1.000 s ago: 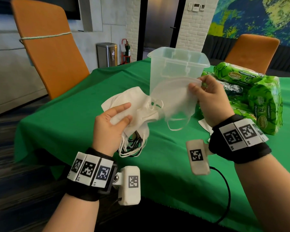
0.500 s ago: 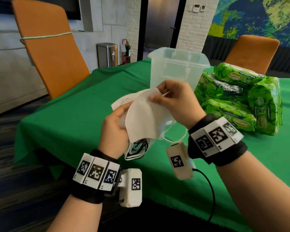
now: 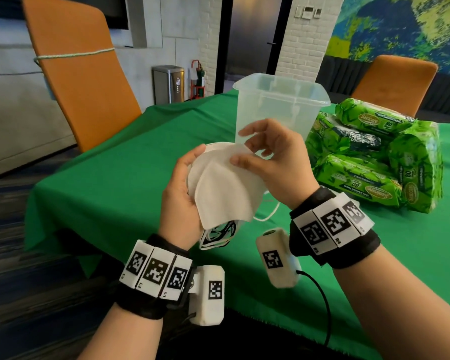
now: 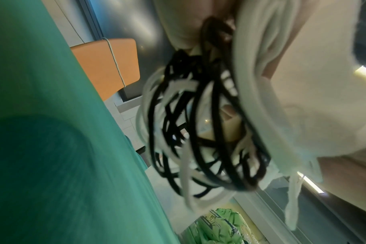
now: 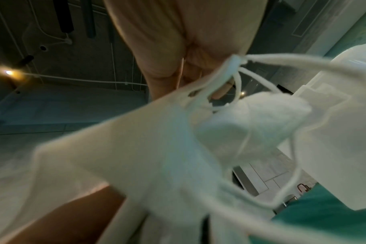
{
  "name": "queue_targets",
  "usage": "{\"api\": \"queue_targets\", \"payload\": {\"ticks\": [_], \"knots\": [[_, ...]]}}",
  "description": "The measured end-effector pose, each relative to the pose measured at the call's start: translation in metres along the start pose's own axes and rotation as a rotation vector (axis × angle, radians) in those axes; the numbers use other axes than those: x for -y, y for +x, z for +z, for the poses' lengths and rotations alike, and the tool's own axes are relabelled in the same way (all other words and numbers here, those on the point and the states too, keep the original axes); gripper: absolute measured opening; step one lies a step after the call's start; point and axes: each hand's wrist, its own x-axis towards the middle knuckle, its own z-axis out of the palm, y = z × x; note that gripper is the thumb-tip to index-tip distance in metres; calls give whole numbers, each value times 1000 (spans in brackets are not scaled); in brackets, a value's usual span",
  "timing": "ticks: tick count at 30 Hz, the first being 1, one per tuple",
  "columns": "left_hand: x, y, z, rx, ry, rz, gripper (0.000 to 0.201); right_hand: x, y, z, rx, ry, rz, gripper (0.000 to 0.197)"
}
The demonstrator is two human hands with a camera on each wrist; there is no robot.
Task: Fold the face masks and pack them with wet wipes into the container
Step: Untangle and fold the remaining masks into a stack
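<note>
My left hand (image 3: 185, 183) grips a stack of folded white face masks (image 3: 224, 188) upright above the table's near edge. Their black and white ear loops (image 3: 218, 235) dangle in a tangle below my palm, and the ear loops (image 4: 198, 132) fill the left wrist view. My right hand (image 3: 246, 154) pinches the upper edge of the front mask between thumb and forefinger. In the right wrist view the mask (image 5: 146, 148) is blurred. The clear plastic container (image 3: 281, 105) stands open just behind my hands. Green wet wipe packs (image 3: 369, 157) are piled to its right.
A green cloth (image 3: 120, 178) covers the table, whose near edge lies under my wrists. An orange chair (image 3: 78, 74) stands at the left side, another orange chair (image 3: 395, 81) behind the wipes. A steel bin (image 3: 168, 83) stands on the floor beyond.
My right hand carried a mask from in front of the container to the stack. My left hand lifted the stack off the table and turned it upright; both hands moved closer to me.
</note>
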Motion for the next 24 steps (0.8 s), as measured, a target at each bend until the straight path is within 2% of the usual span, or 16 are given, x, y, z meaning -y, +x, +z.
{"api": "queue_targets", "payload": {"ticks": [2,6,9,13,18,24], "knots": [[1,-1,0,-6,-35,11,43,-2,0,0,100,-5,46,41],[6,-2,-6,-21,93,73,52,-5,-2,-3,174,-139,-2,16],[8,0,-9,-17,102,89,47,-7,-5,-9,235,-38,-55,17],[5,-1,-11,41,104,42,37,-11,-8,-15,308,82,-71,11],[6,-1,-8,35,102,-24,32,-14,-9,-16,257,135,-53,20],[0,0,-11,-5,154,-46,22,-18,0,-21,82,216,32,27]]}}
